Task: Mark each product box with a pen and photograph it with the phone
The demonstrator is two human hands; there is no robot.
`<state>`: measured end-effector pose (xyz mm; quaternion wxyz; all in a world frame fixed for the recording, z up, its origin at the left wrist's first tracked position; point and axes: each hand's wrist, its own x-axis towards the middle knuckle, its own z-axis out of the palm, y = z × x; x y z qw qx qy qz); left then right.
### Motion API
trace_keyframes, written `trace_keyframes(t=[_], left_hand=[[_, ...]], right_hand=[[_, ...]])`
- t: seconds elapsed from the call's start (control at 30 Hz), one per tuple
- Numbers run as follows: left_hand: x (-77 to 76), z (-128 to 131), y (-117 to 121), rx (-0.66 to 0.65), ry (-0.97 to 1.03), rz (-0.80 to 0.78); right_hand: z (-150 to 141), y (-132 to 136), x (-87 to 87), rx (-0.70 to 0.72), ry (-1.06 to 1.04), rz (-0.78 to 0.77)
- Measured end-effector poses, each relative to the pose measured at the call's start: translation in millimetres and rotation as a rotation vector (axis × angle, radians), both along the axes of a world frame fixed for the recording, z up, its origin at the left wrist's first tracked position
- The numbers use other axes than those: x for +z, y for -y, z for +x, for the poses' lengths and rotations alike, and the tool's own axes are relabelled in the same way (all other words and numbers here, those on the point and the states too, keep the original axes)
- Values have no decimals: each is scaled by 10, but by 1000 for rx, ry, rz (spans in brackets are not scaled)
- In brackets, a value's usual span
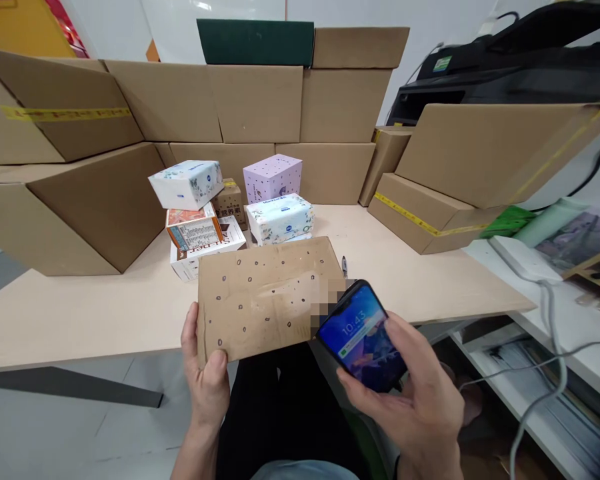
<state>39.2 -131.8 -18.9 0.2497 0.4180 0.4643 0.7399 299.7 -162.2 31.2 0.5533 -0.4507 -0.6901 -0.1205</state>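
My left hand [207, 373] grips the lower left corner of a flat piece of brown cardboard [260, 307], its thumb on the front face. Small hand-drawn circles and marks dot the cardboard, which tilts above the table's front edge. In my right hand [410, 393] is a dark smartphone [363, 340], its lit lock screen reading 10:43. The phone's upper left edge overlaps the right end of the cardboard, where a blurred patch hides detail. Behind the cardboard, a pen [345, 267] lies on the table [395, 280].
Tissue packs [280, 217] and a lilac dotted box [274, 177] stand behind the cardboard. At left, a white tissue pack [185, 183] tops stacked cartons [195, 227]. Large cardboard boxes [260, 100] wall the back and sides. A black printer [505, 80] and grey cables [550, 320] are at right.
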Motion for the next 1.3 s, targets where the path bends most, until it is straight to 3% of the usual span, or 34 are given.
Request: trace_keyframes(t=[0.1, 0.3, 0.9, 1.03, 1.17, 1.3], left_hand=[[12, 9, -8, -2, -20, 26], [47, 29, -12, -1, -51, 21], [73, 52, 3, -4, -29, 33], [65, 48, 8, -2, -36, 23], [64, 37, 19, 4, -63, 8], [79, 26, 23, -1, -59, -1]], right_hand=[[-110, 49, 0, 50, 83, 42], [-227, 106, -6, -8, 96, 50], [-235, 90, -68, -25, 101, 91], [-139, 58, -114, -121, 79, 68], [116, -112, -125, -338, 39, -15], [518, -452, -147, -483, 103, -275]])
